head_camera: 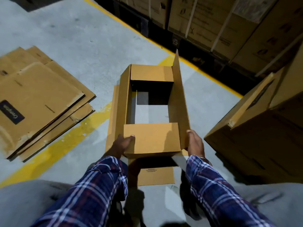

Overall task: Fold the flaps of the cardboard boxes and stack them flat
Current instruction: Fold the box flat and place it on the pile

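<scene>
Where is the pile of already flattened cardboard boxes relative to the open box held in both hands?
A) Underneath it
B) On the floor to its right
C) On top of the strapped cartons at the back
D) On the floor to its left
D: the flattened boxes lie on the concrete floor left of the open box, which the left hand and right hand grip at its near corners.
</scene>
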`<state>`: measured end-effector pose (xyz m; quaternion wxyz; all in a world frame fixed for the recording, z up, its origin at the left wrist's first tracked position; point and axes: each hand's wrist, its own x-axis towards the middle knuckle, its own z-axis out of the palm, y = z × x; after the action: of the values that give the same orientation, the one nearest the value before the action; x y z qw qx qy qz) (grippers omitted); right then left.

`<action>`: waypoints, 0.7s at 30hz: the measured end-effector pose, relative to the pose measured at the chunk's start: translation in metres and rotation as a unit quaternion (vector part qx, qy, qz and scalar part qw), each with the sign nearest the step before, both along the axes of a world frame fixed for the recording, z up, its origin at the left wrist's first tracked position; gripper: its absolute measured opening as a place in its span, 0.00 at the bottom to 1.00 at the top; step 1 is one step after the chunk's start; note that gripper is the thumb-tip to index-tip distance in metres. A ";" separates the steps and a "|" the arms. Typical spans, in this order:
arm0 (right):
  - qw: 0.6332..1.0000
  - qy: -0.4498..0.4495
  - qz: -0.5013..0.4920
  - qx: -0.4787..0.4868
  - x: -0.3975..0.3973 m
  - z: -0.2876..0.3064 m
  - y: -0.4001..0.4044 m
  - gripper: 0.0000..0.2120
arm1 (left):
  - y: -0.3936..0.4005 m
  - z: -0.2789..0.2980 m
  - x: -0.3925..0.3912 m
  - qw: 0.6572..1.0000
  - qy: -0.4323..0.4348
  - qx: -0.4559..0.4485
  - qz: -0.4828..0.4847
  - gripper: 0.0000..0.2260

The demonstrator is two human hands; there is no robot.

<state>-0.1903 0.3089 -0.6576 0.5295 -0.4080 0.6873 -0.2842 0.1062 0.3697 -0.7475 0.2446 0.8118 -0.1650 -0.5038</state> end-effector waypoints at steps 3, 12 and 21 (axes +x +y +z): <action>0.992 0.078 -0.082 -0.052 -0.014 0.000 0.002 0.22 | 0.008 0.014 -0.011 0.998 -0.039 0.014 -0.057 0.30; 0.963 0.225 -0.142 -0.040 -0.027 -0.031 -0.022 0.21 | 0.001 0.013 -0.015 0.997 -0.007 -0.015 -0.071 0.46; 0.934 0.284 -0.033 0.212 -0.011 -0.066 -0.041 0.50 | 0.008 0.010 -0.019 0.997 0.001 -0.054 -0.059 0.56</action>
<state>-0.2009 0.2683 -0.7235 0.3765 -0.3268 0.8666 -0.0210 0.0874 0.3777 -0.7374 0.2580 0.7861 -0.2393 -0.5081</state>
